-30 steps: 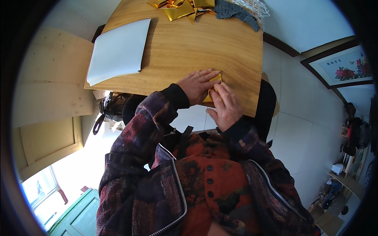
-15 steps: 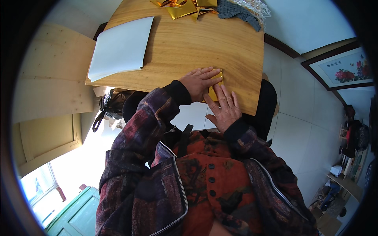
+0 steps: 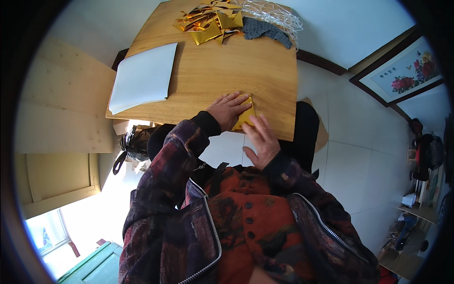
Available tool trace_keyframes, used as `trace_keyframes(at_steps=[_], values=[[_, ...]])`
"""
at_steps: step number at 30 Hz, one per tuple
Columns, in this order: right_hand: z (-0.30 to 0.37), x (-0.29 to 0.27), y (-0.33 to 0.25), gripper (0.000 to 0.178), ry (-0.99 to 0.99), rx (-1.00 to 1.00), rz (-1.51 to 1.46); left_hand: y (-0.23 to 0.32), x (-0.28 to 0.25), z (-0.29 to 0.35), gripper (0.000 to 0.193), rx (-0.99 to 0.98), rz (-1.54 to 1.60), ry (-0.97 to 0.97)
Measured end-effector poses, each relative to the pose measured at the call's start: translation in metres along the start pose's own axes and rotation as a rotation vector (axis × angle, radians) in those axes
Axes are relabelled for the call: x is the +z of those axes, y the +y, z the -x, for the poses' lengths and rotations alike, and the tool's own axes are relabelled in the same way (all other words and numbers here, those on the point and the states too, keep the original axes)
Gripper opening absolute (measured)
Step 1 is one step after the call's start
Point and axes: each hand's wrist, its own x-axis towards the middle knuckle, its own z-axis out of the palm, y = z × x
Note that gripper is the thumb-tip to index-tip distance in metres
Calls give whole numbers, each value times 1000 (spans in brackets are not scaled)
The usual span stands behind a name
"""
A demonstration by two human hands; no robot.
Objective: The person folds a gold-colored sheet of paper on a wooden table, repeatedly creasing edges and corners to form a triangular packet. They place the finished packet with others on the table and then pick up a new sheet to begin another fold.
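Head view looks straight down my front: my dark patterned jacket (image 3: 179, 199) hangs unzipped over a red buttoned top (image 3: 246, 227), and both sleeves reach up to the near edge of the wooden bench (image 3: 246, 71). My right hand (image 3: 261, 140) lies flat with its fingers spread, the fingertips pressing on the near corner of a gold foil sheet (image 3: 246, 116) that sits at the bench's near edge, slightly right of its middle. My left hand (image 3: 228, 110) lies palm down just beside it, fingers stretched across the left part of the same sheet, so the two hands are close together, both open and pressing the foil flat, neither one gripping it. Below the bench to the left, a black bag (image 3: 135, 144) sits on the floor. Farther along the bench on the left lies a stack of white sheets (image 3: 142, 78), one corner overhanging the edge. At the far end there is a loose pile of gold foil pieces (image 3: 208, 23), a dark grey cloth (image 3: 265, 31) just beside it, and a white net (image 3: 274, 12) beyond that.
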Motion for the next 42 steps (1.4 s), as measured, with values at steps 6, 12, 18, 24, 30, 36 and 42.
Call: trace_keyframes(at_steps=[6,12,18,24,30,36,42], values=[[23,-27,13,34,-118,531,-179,13,-8,-1,44,-84,-9,-51],[24,-9,10,32,-8,712,-674,48,-3,20,54,-184,5,-112],[17,2,11,22,74,922,-866,77,1,36,50,-277,86,-33],[15,-2,13,16,61,843,-813,68,0,31,45,-322,418,281],[1,-23,-5,23,76,543,-627,56,-10,31,37,-612,1262,312],[-14,-46,-20,28,-17,381,-497,52,-32,52,15,-420,1589,188],[-18,-64,-33,23,46,288,-536,76,-51,64,10,-203,1406,476]])
